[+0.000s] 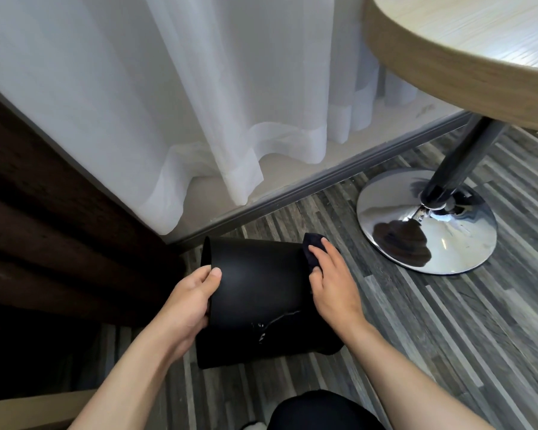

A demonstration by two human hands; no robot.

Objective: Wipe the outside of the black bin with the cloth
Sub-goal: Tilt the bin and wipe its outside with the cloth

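Observation:
The black bin (258,283) is tipped on its side above the floor, its open rim toward the left. My left hand (188,301) grips that rim, thumb on the outer wall. My right hand (331,280) presses a dark cloth (312,248) flat against the bin's right end, the base side. Most of the cloth is hidden under my fingers. A whitish smear shows on the bin's lower wall.
A round wooden table (466,57) on a dark post with a chrome disc foot (429,221) stands at the right. White sheer curtains (199,103) hang behind, a dark brown curtain (44,218) on the left. My knee (320,411) is below, on grey striped flooring (448,321).

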